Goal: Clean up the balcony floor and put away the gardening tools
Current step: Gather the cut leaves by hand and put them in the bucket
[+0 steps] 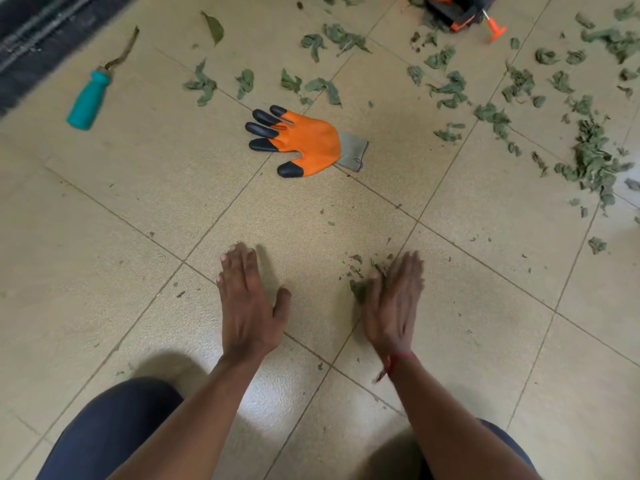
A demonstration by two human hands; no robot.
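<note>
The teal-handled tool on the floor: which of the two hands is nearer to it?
Left. The left hand, open, is nearer the camera and to the right of the teal-handled tool; the right hand is even farther right, beside leaf scraps.

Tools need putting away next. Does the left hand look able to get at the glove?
Probably yes: the left hand is open and holds nothing, and only tile lies between it and the glove ahead.

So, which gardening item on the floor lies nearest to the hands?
The orange glove with black fingertips; the teal-handled tool and the orange-black tool lie farther off, left and right.
</note>
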